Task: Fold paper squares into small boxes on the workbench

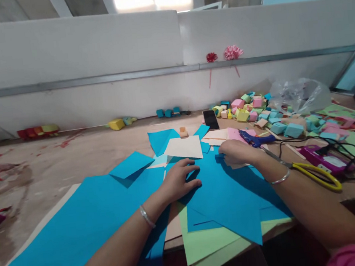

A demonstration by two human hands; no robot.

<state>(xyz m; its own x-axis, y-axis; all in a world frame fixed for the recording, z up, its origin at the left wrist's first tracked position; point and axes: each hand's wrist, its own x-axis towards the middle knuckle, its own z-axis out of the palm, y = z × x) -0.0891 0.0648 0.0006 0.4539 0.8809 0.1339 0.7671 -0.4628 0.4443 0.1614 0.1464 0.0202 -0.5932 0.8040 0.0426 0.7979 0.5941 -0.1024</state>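
My left hand [180,180] rests low over a sheet of blue paper [229,199], its fingers apart and nothing in them. To its right, my right hand [238,152] is closed, pinching a small blue paper piece [219,156] that pokes out at the fingertips. Just beyond my left fingers lies a cream paper piece [185,146]. A loose blue paper square [133,165] lies farther left, on a larger blue sheet [79,228]. Pale green sheets [208,248] show beneath the blue paper at the table's front edge. A small peach paper box [183,132] stands behind the cream piece.
Right of my right hand lie blue-handled pliers [256,138], yellow-handled scissors [318,175] and a purple power strip [326,160] with black cable. A phone [211,120], many small paper boxes [257,103] and a plastic bag [300,94] sit toward the white partition [92,49].
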